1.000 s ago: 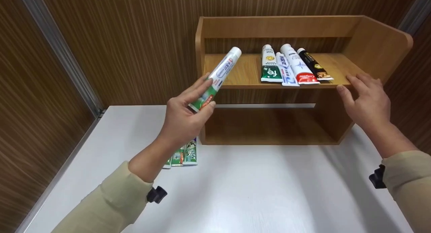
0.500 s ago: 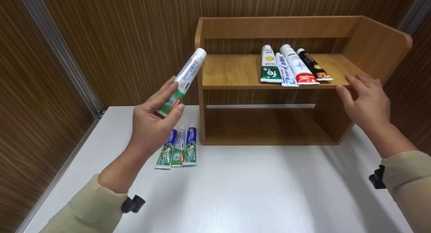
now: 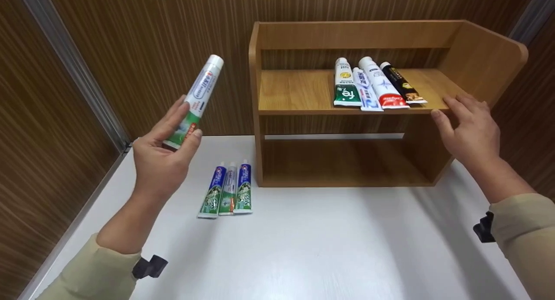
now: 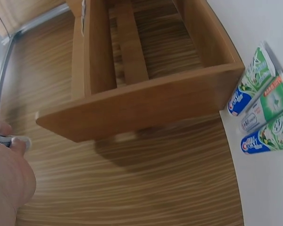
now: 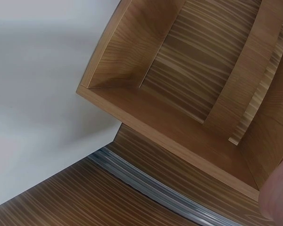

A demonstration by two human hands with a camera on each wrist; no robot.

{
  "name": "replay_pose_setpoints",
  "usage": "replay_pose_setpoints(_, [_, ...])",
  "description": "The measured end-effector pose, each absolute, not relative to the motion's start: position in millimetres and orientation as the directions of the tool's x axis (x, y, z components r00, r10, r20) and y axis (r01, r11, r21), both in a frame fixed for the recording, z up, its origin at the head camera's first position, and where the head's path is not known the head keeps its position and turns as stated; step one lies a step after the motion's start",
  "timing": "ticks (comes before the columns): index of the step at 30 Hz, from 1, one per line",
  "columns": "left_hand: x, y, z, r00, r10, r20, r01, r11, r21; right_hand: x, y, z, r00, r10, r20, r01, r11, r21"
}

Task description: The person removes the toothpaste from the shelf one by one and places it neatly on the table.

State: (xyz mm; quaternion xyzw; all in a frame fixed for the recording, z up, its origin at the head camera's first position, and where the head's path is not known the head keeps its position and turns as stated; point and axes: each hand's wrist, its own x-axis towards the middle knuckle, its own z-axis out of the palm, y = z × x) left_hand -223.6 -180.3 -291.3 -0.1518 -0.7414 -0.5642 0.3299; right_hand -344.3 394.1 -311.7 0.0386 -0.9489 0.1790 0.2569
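My left hand [image 3: 161, 161] grips a white and green toothpaste tube [image 3: 200, 92] by its green end, cap pointing up, in the air left of the wooden shelf unit [image 3: 303, 112]. In the left wrist view that hand [image 4: 9, 172] shows at the left edge with part of the tube [image 4: 14, 140]. My right hand [image 3: 472, 128] rests with its fingertips on the upper shelf's front edge, near the right end. Left of it on that shelf lie a black tube [image 3: 402, 83], a Colgate tube [image 3: 382, 81], a white and blue tube [image 3: 367, 89] and a green and white tube [image 3: 346, 83].
On the white table [image 3: 303, 248], left of the shelf unit, three tubes lie side by side: a blue and green one [image 3: 213, 191], a silver and green one [image 3: 229, 189] and another blue and green one [image 3: 244, 187]. A wood-grain wall [image 3: 173, 31] stands behind.
My left hand has moved left with the tube, away from the front of the shelf unit, and the three table tubes have come into full view. My right hand has stayed on the shelf edge.
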Motion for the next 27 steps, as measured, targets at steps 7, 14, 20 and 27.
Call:
replay_pose_setpoints(7, [-227.6, -195.5, -297.8, -0.749, -0.178, 0.638, 0.569, 0.318, 0.758, -343.6, 394.2, -312.3, -0.876, 0.028, 0.481, -0.151, 0.932, -0.329])
replay_pose_setpoints(14, [-232.9, -209.5, -312.1, -0.762, -0.204, 0.615, 0.539, 0.326, 0.776, -344.6, 393.9, -312.5, -0.854, 0.008, 0.521, -0.182, 0.932, -0.313])
replay_pose_setpoints(20, [-237.0, -218.4, -326.3, -0.796, -0.215, 0.565, 0.479, 0.347, 0.807, -343.9, 393.8, -312.6, -0.869, 0.016, 0.494, -0.164, 0.933, -0.320])
replay_pose_setpoints(27, [-240.9, -229.4, -345.6, -0.832, -0.244, 0.497, 0.405, 0.344, 0.847, -343.6, 394.1, -311.9, -0.876, 0.024, 0.481, -0.151, 0.935, -0.320])
